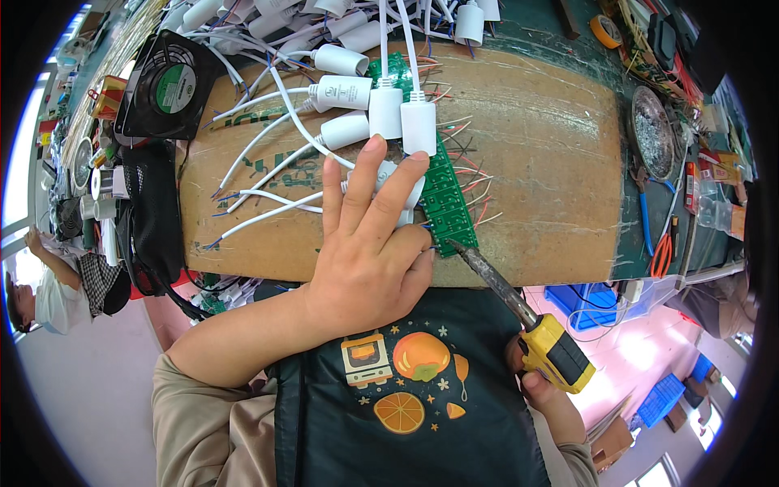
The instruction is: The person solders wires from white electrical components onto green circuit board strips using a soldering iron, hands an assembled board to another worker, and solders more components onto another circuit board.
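Note:
A strip of green circuit boards (448, 191) lies on the cardboard, with several thin red, white and dark wires along its right side. My left hand (369, 243) rests beside it: three fingers stretch over a white cylindrical socket (388, 176), while thumb and index finger pinch together at the board's left edge. What they pinch is too small to make out. In my right hand (537, 385), mostly hidden behind the handle, is a yellow-handled soldering iron (556, 353). Its tip reaches the near end of the board strip. More white sockets (345, 92) with cables lie beyond my fingers.
A black fan (162, 89) stands at the left of the cardboard sheet (544, 162). Piled white sockets (276, 20) fill the far side. At right are a round metal dish (652, 134), blue-handled pliers (647, 223) and orange tape (604, 31). Another person (65, 284) is far left.

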### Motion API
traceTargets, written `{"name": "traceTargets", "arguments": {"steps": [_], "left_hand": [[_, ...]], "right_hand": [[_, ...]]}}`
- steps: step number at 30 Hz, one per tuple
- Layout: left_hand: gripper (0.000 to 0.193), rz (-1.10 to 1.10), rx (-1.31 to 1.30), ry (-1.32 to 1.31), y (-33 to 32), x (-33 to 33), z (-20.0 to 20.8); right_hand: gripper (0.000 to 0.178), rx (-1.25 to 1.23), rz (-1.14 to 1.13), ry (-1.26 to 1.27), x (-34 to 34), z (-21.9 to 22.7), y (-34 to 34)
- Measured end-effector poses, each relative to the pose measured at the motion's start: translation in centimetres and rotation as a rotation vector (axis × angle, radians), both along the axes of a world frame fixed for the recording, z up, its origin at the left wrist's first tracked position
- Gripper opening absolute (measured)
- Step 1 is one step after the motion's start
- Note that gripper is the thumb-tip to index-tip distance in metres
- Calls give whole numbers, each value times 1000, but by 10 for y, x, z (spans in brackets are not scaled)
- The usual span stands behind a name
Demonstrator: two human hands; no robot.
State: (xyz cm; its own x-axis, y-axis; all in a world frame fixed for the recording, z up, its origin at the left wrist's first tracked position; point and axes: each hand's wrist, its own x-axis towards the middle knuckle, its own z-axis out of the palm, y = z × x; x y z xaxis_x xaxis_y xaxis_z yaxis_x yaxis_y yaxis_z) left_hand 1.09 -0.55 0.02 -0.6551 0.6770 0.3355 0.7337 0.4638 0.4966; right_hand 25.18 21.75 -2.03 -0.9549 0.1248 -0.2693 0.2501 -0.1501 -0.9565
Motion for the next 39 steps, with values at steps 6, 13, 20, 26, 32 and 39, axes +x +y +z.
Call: {"name": "traceTargets", "arguments": {"steps": [6, 13, 20, 26, 32, 39], "left_hand": [[12, 3, -6, -3, 0, 0, 0], [12, -3, -15, -15, 0, 0, 2], [16, -31, -81, -36, -3, 1, 8], [15, -19, -87, 8, -2, 1, 4], [14, -22, -86, -2, -2, 0, 4], [10, 27, -13, 30, 5, 1, 0]], "right_hand": [[45, 20, -1, 15, -3, 1, 0], [41, 79, 8, 48, -2, -2, 0], [42, 106, 35, 38, -4, -1, 2], [42, 160, 78, 33, -5, -1, 4], [43, 181, 105, 50, -8, 0, 4], [43, 256, 144, 72, -5, -3, 7]]}}
